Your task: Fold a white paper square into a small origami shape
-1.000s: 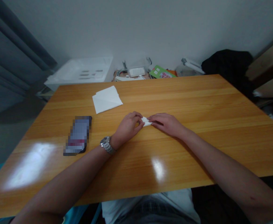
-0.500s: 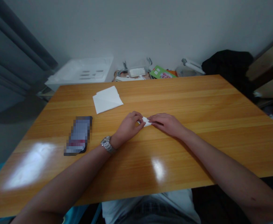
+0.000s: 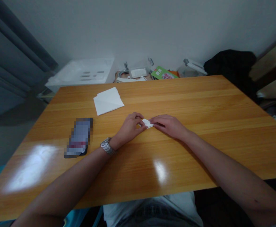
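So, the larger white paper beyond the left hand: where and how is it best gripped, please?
Probably pinch the right corner of the white paper, coming from the near right with the left hand: it lies flat, and that pointed corner is nearest the hand.

The bench (image 3: 199, 104) looks like smooth, grained wood under a glossy coat that returns 2 bright reflections (image 3: 160, 171). Both the small folded piece (image 3: 147, 123) and the flat white sheets (image 3: 108, 101) look like matt paper, crisp at the edges. The wristwatch (image 3: 108, 145) shows shiny metal links. Behind, the white tub (image 3: 93, 67) appears to be smooth plastic, the curtain (image 3: 8, 47) is matt cloth in soft folds, and the wall (image 3: 152, 28) is flat and matt. The phone's (image 3: 80, 135) finish is masked by pixelation.
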Tool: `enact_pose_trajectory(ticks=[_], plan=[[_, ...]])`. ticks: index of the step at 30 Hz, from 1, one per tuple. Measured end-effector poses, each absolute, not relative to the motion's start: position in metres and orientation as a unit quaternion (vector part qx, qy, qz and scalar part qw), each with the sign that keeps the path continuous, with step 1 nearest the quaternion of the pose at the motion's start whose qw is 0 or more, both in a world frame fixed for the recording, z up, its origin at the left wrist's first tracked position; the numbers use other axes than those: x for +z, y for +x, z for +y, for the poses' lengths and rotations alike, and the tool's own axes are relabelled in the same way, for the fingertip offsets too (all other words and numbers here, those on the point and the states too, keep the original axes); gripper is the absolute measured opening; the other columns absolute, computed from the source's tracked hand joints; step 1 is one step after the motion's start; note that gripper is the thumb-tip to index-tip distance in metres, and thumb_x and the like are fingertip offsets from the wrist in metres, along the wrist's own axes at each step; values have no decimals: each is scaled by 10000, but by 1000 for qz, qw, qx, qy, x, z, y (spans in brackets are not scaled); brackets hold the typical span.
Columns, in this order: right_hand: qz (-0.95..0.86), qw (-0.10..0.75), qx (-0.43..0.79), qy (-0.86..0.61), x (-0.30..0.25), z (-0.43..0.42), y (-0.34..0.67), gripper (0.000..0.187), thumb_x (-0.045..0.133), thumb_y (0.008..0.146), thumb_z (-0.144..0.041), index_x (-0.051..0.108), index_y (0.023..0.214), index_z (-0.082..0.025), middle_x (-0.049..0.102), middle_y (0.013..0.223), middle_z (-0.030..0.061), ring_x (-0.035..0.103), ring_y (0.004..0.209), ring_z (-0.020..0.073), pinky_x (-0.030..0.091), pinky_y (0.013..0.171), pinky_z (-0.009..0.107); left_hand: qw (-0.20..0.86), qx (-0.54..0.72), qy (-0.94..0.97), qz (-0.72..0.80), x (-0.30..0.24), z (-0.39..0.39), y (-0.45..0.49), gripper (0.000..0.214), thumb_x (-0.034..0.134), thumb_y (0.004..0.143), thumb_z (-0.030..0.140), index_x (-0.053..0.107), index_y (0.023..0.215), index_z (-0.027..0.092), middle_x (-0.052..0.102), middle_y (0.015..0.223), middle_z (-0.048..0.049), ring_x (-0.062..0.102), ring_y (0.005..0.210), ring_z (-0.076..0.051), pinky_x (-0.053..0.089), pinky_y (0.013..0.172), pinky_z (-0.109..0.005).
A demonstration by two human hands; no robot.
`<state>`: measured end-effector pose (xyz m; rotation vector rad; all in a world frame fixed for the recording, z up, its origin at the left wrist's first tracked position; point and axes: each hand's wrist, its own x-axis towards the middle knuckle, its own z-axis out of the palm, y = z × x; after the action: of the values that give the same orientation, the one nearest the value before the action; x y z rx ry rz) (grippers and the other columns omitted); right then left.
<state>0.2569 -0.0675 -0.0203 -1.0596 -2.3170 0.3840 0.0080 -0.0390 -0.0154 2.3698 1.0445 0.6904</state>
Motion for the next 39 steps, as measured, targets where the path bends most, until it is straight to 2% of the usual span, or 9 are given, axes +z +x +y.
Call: enact_pose_trajectory(ticks=[7, 12, 17, 23, 29, 33, 39], plan=[[-876, 277, 129, -373, -18, -67, 256, 195, 628, 970, -189, 748, 1113, -244, 770, 1192, 61, 722, 1099, 225, 554, 969, 395, 235, 255, 857, 381, -13, -40, 10, 130, 758, 850, 294, 698, 800, 191, 629, 1183, -70, 595, 1107, -240, 447, 1040, -428], [-877, 280, 136, -366, -19, -66, 258, 206, 610, 984, -196, 755, 1123, -243, 769, 1199, 59, 717, 1117, 226, 552, 985, 404, 228, 268, 858, 375, -10, -43, 10, 214, 761, 848, 261, 639, 1009, 192, 684, 1056, -44, 627, 994, -223, 497, 923, -389], [-871, 287, 147, -371, -21, -65, 260, 223, 591, 1001, -227, 749, 1153, -264, 764, 1215, 46, 717, 1121, 213, 558, 981, 394, 208, 259, 886, 323, -11, -46, 10, 142, 674, 945, 281, 693, 1070, 218, 706, 1258, -44, 643, 1144, -233, 478, 1034, -418], [-864, 286, 136, -391, -22, -64, 263, 205, 592, 1003, -234, 747, 1136, -255, 777, 1170, 47, 731, 1066, 210, 568, 944, 378, 122, 224, 925, 283, -12, -50, 11, 281, 546, 1025, 348, 709, 1207, 207, 713, 1270, -80, 626, 1234, -251, 478, 1093, -447], [-854, 303, 92, -412, -23, -60, 270, 182, 616, 985, -226, 767, 1085, -236, 775, 1138, 70, 715, 1044, 232, 567, 917, 395, 61, 164, 949, 263, -9, -59, 12, 413, 506, 1034, 413, 637, 1350, 182, 644, 1328, -131, 624, 1197, -272, 512, 1060, -447], [-856, 306, 65, -412, -25, -57, 274, 179, 620, 982, -229, 784, 1053, -235, 761, 1129, 79, 697, 1032, 236, 556, 900, 398, 62, 133, 957, 250, -7, -63, 13, 480, 489, 1036, 450, 576, 1415, 169, 595, 1411, -130, 598, 1234, -282, 498, 1080, -442], [-860, 295, 96, -406, -27, -54, 277, 222, 599, 992, -235, 782, 1114, -262, 747, 1136, 81, 679, 1030, 229, 545, 906, 409, 81, 117, 960, 242, -9, -64, 13, 532, 473, 1038, 466, 511, 1471, 158, 540, 1493, -133, 542, 1342, -289, 439, 1158, -433]])
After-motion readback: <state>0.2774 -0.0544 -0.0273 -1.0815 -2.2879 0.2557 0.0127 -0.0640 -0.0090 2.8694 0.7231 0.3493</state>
